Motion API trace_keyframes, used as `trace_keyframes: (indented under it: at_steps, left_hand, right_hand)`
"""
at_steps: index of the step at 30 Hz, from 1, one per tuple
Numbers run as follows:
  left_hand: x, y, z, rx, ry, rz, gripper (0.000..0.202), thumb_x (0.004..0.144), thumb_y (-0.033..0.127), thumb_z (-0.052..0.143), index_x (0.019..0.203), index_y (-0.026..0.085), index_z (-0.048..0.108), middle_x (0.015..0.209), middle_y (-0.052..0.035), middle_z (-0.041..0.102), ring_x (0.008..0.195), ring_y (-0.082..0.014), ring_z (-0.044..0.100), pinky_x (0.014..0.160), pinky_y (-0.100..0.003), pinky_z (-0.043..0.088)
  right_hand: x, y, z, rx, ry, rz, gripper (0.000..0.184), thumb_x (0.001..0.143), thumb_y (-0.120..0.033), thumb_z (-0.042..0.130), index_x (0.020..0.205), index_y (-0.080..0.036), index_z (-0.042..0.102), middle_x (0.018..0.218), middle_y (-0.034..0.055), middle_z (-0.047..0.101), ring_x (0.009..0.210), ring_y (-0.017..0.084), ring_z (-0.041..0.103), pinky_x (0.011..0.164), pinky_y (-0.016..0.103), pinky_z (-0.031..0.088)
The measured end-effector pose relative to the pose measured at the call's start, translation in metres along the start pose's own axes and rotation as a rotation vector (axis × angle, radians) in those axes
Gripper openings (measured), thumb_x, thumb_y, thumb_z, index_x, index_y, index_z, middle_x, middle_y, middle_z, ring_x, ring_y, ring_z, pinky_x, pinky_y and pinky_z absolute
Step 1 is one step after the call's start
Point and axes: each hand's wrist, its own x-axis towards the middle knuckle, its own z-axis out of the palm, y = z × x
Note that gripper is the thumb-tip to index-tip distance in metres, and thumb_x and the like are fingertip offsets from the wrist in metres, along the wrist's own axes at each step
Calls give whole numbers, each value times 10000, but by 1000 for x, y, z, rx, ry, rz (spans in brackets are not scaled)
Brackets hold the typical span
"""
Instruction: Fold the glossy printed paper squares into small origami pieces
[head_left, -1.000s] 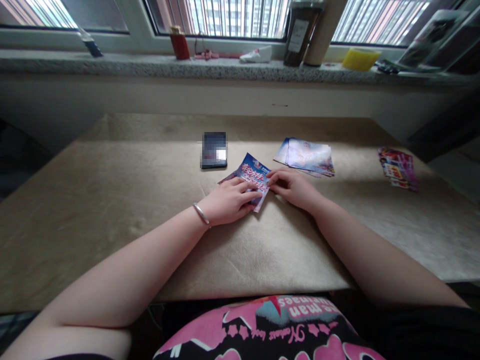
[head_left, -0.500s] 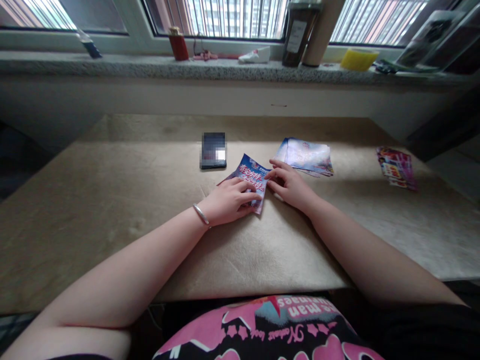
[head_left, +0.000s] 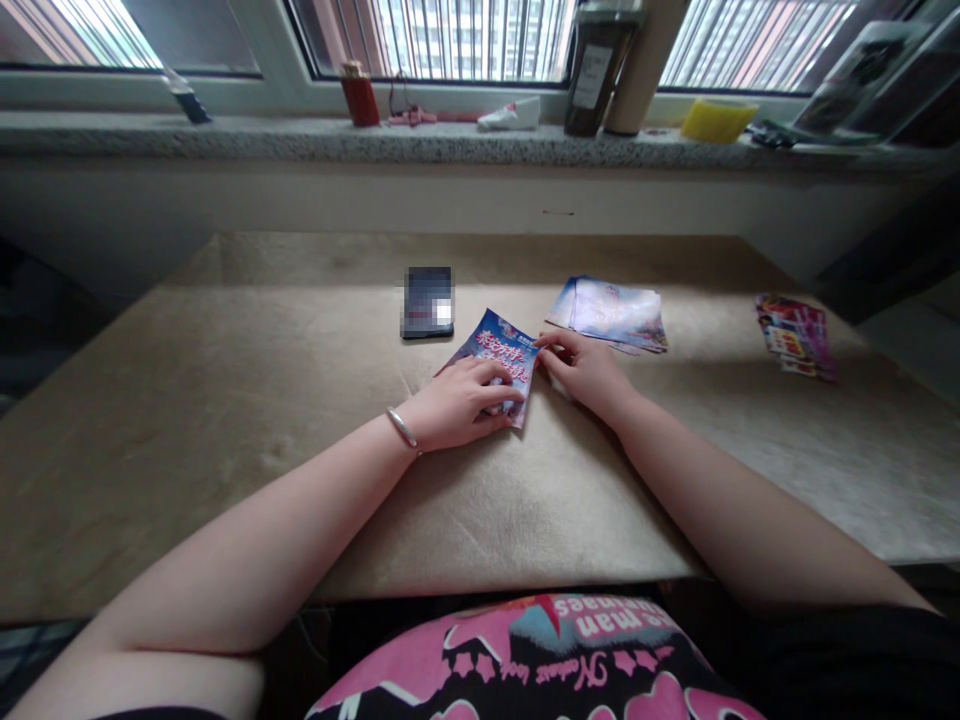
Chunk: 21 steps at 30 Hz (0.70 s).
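Note:
A blue and purple leaflet [head_left: 499, 335] with pink-red lettering lies at a slant on the table in front of me. My left hand [head_left: 472, 395], with a silver bangle at the wrist, rests on its lower left part, fingers apart and spread over the paper. At the leaflet's right edge my right hand [head_left: 585, 370] is closed, thumb and fingertips pinching the paper. Just behind my right hand is a stack of pale blue and lilac leaflets [head_left: 619, 308]. A dark, pixelated flat object [head_left: 427, 302] lies beyond my left hand.
Pink and purple leaflets [head_left: 796, 338] overlap at the right of the beige-covered table [head_left: 225, 420]. On the stone windowsill [head_left: 262, 140] behind stand a red container [head_left: 360, 95], a dark labelled container [head_left: 596, 75] and a yellow roll [head_left: 718, 120].
My right hand's fingers have drawn together at the leaflet's right edge; before, the index finger was raised and spread. My left hand and the leaflet have hardly moved.

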Motion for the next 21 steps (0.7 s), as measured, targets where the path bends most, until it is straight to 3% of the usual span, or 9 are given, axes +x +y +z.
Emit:
trace_keyframes:
  at_steps: [10,21]
  left_hand:
    - [-2,1,-1,73,-7,35,318,928,372,459,1172,237,612,1214,-96,565,1051,-231,541,929,-412,431]
    - [-3,7,-4,89,-47,-4,347,923,366,465,1222,226,573,1241,-87,565,1098,-240,521,961,-412,416]
  right_hand:
    - [-2,-5,-8,-90,-86,49,166,799,-370,556,822,-225,633,682,3,642,598,153,535,566,273,379]
    - [0,-3,-3,-28,-32,29,128,776,-329,598,763,-203,618,748,12,663,655,146,556,635,271,397]
